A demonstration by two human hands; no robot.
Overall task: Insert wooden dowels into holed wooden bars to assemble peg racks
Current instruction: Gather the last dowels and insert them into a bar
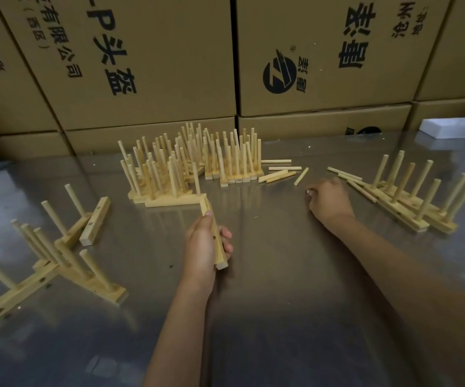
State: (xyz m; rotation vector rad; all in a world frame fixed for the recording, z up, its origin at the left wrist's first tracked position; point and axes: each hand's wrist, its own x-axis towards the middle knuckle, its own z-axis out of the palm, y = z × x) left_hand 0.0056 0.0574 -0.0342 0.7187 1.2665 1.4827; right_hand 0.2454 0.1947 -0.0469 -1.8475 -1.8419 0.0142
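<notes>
Holed bar (217,241): pale square-section wood, round hole in its side, near centre of table, pointing away. Left hand (202,247) wraps it, fingers curled round, thumb along top. Right hand (328,201) knuckles-up on table, fingers curled under; whether it holds anything cannot tell. Loose dowels (280,174): smooth round sticks, far centre, left of right hand. Finished racks (192,163) clustered far centre, pegs upright; more racks far right (421,202), near left (52,261). Steel table (267,317) shiny, reflective. Printed cardboard boxes (170,65) stacked behind.
</notes>
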